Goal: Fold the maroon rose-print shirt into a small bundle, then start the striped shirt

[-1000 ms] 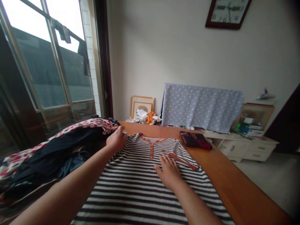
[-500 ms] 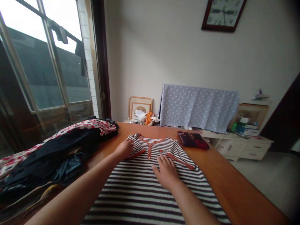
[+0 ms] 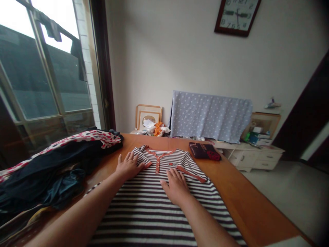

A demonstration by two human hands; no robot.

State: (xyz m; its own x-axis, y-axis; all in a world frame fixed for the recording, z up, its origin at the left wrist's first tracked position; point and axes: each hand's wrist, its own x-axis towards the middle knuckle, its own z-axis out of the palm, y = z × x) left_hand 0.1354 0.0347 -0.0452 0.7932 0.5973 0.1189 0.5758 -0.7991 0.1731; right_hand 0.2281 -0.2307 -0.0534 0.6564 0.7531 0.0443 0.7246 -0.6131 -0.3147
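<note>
A black-and-white striped henley shirt (image 3: 164,219) with orange trim lies flat on the wooden table (image 3: 231,199), its collar pointing away from me. My left hand (image 3: 128,167) rests open at the shirt's left edge, fingers spread, beside the folded-in sleeve's orange cuff (image 3: 147,165). My right hand (image 3: 175,187) lies flat on the chest just below the buttoned placket (image 3: 157,165). The other sleeve is folded across the chest, its orange cuff (image 3: 191,174) pointing down and right. Neither hand holds anything.
A heap of dark and red-patterned clothes (image 3: 59,164) lies at the table's left. A dark folded item with a red design (image 3: 204,151) sits beyond the shirt. Behind stand picture frames (image 3: 148,115), a polka-dot cloth (image 3: 210,115) and a white drawer unit (image 3: 246,158).
My left hand has let go of the shirt's shoulder and moved left to its edge, fingers spread. The left sleeve now lies folded inward, and the view has shifted slightly.
</note>
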